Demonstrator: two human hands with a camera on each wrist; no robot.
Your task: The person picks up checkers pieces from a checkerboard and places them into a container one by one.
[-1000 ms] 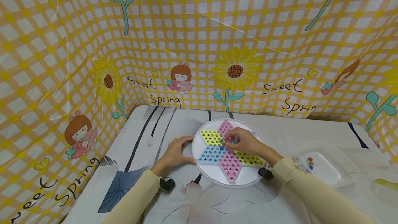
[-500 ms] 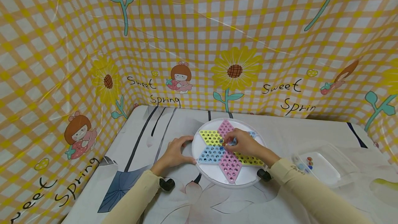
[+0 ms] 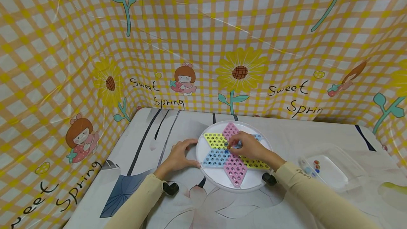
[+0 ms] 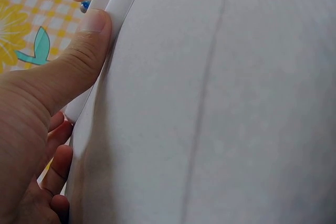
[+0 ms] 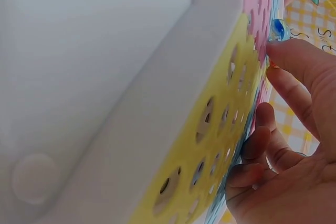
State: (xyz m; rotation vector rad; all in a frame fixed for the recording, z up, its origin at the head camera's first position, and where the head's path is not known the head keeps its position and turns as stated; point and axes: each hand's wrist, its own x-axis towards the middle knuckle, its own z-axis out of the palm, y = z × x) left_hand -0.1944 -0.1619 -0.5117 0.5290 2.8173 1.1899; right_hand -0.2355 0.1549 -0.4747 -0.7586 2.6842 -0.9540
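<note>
Seating a marble [image 3: 227, 145] at the star board [image 3: 219, 181] centre: right hand [image 3: 251, 146] pinches it, left hand [image 3: 178, 156] grips the rim. Next move likely needs it lined over an empty hole, then let go.

The round board [image 3: 233, 183] lies mid-table, the clear tray [image 3: 334, 172] to its right, the backdrop [image 3: 203, 45] behind.

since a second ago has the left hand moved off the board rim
No. The left hand rests in the same spot against the left rim of the round white board, with its thumb pressed to that rim in the left wrist view.
</note>
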